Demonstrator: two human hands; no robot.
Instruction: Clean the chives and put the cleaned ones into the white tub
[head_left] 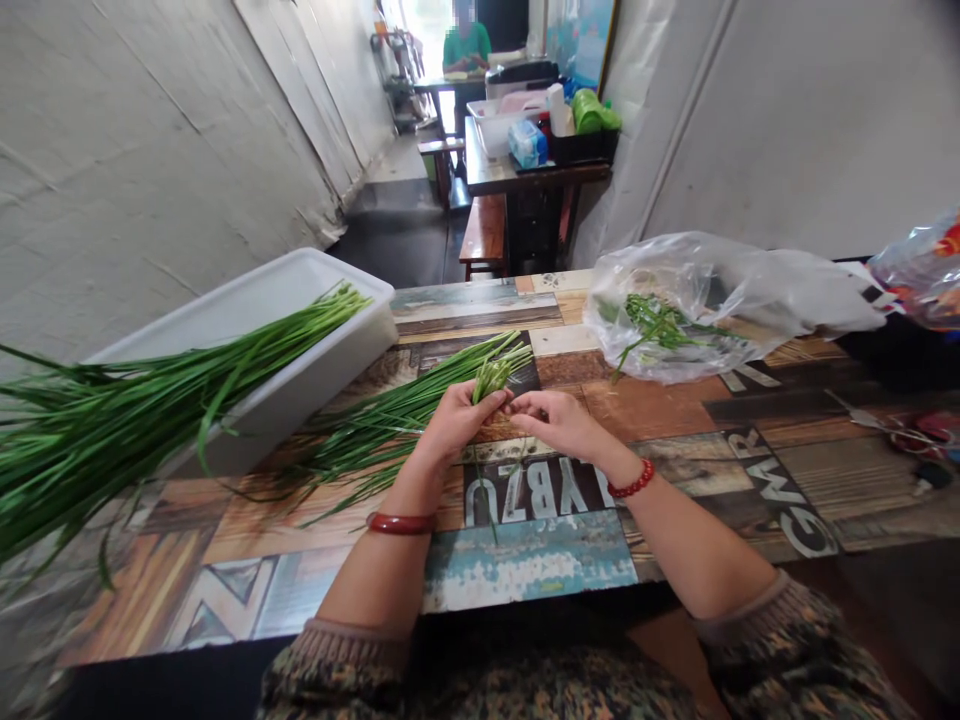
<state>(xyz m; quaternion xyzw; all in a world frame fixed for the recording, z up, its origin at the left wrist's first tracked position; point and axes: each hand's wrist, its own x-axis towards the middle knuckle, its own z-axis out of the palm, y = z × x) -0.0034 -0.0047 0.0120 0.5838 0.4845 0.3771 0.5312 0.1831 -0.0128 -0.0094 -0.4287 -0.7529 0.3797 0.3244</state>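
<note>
My left hand (461, 420) is closed around a small bunch of garlic chives (491, 378), with the pale stem ends sticking up past the thumb. My right hand (551, 418) is beside it, thumb and fingertips pinched together close to the bunch; what they hold, if anything, is too small to make out. A loose pile of garlic chives (397, 410) lies on the table just behind and left of my left hand. Thin green strands hang down below my hands.
At the left stands a white plastic tub (300, 275) heaped with long chives (187, 385) hanging over its side. A clear plastic bag (705, 270) with green scraps lies at the right on the wood-patterned table (525, 560). Farther back are a loaded table (495, 180), a bench (484, 230) and a seated person (466, 48).
</note>
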